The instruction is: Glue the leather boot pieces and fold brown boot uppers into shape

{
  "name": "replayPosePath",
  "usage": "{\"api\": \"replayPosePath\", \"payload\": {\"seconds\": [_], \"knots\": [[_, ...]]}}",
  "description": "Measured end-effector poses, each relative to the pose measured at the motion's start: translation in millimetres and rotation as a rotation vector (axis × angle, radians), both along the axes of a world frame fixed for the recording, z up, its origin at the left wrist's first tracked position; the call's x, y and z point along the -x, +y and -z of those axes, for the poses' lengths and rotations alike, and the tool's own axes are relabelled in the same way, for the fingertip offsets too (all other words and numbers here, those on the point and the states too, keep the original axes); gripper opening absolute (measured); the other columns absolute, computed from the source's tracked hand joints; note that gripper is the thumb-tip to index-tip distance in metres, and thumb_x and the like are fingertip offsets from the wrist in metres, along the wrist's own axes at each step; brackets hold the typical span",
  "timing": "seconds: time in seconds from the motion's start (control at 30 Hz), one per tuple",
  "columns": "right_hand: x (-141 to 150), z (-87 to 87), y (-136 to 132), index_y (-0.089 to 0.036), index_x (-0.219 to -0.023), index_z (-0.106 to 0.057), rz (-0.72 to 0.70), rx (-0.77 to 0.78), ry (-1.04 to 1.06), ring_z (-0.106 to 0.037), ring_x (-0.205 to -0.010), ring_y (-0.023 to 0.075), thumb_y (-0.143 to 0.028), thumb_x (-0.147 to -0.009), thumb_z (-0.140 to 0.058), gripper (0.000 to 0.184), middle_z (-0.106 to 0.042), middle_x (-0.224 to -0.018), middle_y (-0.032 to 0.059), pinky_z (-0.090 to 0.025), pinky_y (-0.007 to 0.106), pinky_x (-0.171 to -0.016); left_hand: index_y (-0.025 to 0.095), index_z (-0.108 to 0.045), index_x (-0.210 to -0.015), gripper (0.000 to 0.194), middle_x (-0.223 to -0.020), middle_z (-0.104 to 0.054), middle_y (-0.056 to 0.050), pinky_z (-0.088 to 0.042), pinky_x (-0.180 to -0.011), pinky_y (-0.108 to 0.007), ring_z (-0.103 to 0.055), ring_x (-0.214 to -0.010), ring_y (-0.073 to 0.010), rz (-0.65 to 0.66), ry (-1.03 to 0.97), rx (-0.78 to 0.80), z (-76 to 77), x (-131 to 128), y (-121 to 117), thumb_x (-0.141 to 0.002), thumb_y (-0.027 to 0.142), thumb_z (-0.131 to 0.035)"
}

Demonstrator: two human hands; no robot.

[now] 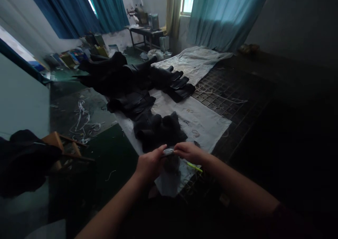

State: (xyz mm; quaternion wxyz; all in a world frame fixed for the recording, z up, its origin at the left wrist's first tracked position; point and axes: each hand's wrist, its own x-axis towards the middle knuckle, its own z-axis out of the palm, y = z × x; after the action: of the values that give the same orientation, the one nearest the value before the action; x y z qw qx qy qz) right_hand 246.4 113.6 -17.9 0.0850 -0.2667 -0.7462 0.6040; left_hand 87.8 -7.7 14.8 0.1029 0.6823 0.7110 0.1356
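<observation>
In front of me, my left hand point(151, 163) grips a small, pale silvery rounded object point(168, 151) whose kind I cannot make out. The fingers of my right hand point(188, 151) are pinched at its right edge. Just beyond both hands lies a heap of black, sleeve-like pieces point(163, 130) on a white sheet point(211, 123). Below the hands, a greyish surface point(169, 182) shows, with a dim dark shape above it. A bright yellow-green strip point(194, 167) lies by my right wrist.
More black pieces point(113, 73) are piled further back. A wooden stool point(63, 147) with dark material beside it stands left. White strings point(81, 115) lie on the floor. A grid-patterned surface point(224, 84) is at right. A table point(148, 31) bearing equipment stands by the far wall.
</observation>
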Motion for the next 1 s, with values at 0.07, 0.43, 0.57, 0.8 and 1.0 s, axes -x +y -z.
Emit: {"api": "replayPosePath", "payload": {"seconds": [0.07, 0.43, 0.57, 0.8, 1.0], "knots": [[5, 6.9, 0, -0.018, -0.052, -0.050, -0.043, 0.082, -0.015, -0.039, -0.041, 0.0092, -0.047, -0.083, -0.042, 0.043, -0.043, -0.043, -0.0039, -0.032, 0.021, -0.042, 0.019, -0.050, -0.118, 0.038, -0.100, -0.067, -0.004, -0.051, -0.064, -0.026, -0.066, -0.079, -0.0172, -0.007, 0.007, 0.002, -0.2, 0, 1, -0.081, 0.025, -0.052], [-8, 0.1, -8, -0.019, -0.080, -0.053, 0.086, -0.022, 0.061, -0.048, -0.067, 0.0131, -0.041, -0.077, -0.051, 0.022, -0.054, -0.072, -0.0003, -0.037, 0.025, -0.062, 0.019, -0.050, -0.118, 0.039, -0.100, -0.068, -0.003, -0.050, -0.060, -0.025, -0.066, -0.077, -0.0172, 0.000, 0.020, -0.027, 1.1, -1, 1, -0.080, 0.024, -0.053], [1, 3.6, -12, -0.019, -0.063, -0.046, 0.098, -0.090, 0.030, -0.040, -0.057, 0.0116, -0.037, -0.081, -0.044, 0.026, -0.045, -0.059, -0.0029, -0.031, 0.025, -0.056, 0.019, -0.051, -0.117, 0.039, -0.099, -0.068, -0.003, -0.049, -0.060, -0.024, -0.066, -0.077, -0.0163, 0.005, 0.027, -0.054, 2.0, -1, 2, -0.079, 0.024, -0.055], [6, 21.1, -4, -0.020, -0.054, -0.043, 0.058, 0.044, 0.028, -0.040, -0.046, 0.0111, -0.062, -0.081, -0.024, 0.054, -0.042, -0.049, -0.0022, -0.032, 0.024, -0.047, 0.021, -0.049, -0.119, 0.040, -0.098, -0.068, -0.001, -0.050, -0.061, -0.024, -0.066, -0.079, -0.0164, -0.008, 0.033, -0.019, 1.9, 1, 3, -0.080, 0.026, -0.055], [2, 18.5, -15, -0.020, -0.062, -0.043, 0.138, 0.036, 0.062, -0.040, -0.056, 0.0115, -0.063, -0.076, -0.038, 0.046, -0.043, -0.058, -0.0027, -0.033, 0.024, -0.052, 0.022, -0.050, -0.119, 0.040, -0.100, -0.068, -0.001, -0.050, -0.065, -0.024, -0.066, -0.081, -0.0167, -0.030, 0.015, 0.017, 1.9, -1, 4, -0.080, 0.026, -0.053]]}}
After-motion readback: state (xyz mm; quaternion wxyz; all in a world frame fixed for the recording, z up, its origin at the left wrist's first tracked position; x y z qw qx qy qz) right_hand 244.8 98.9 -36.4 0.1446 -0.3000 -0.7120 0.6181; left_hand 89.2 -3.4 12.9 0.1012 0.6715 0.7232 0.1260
